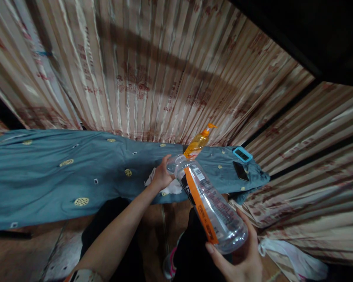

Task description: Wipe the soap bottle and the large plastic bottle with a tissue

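Large clear bottle [209,207] slants at lower right of centre, mouth toward upper left. Right hand [243,250] grips its base; left hand [162,177] grips a clear cup-like piece [171,163] at the mouth. Risk, I judge: loose hold, slip, pump bottle [197,145] knocked.
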Available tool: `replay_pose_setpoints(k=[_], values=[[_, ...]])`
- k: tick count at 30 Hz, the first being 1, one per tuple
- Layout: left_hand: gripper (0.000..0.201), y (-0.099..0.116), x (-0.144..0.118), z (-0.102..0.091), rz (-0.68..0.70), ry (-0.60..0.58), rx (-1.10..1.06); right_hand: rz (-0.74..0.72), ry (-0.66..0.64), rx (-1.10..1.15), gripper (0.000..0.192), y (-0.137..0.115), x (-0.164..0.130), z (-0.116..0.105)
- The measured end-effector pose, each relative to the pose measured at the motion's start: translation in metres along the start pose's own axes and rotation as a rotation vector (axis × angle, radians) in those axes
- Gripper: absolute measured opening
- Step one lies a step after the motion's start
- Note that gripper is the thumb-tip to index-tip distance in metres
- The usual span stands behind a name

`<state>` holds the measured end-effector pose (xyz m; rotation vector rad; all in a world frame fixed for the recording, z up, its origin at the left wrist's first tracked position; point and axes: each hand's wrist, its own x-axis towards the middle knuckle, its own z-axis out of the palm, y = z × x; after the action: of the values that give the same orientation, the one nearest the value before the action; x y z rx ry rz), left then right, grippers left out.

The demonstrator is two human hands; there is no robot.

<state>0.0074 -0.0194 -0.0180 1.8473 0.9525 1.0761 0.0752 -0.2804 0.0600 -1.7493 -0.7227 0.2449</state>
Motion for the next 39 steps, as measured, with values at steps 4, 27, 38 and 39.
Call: replay_pose_setpoints(k=[4,27,38,39], values=[[0.07,0.0,0.0005,0.0006,0.004,0.003,-0.006,-0.009,0.007,0.01,0.094,0.001,0.0001,0.0005],[0.072,-0.0016,0.0002,-0.0002,-0.016,0.018,0.003,-0.023,0.028,-0.086,0.092,0.0009,0.0,-0.0003],[0.07,-0.0074,0.0005,0.0026,0.02,0.023,0.026,0.012,0.036,-0.03,0.096,0.0014,-0.0012,0.0031],[0.069,-0.0083,0.0005,0.003,0.026,0.028,0.026,0.014,0.037,-0.017,0.096,0.0026,-0.0013,0.0037]])
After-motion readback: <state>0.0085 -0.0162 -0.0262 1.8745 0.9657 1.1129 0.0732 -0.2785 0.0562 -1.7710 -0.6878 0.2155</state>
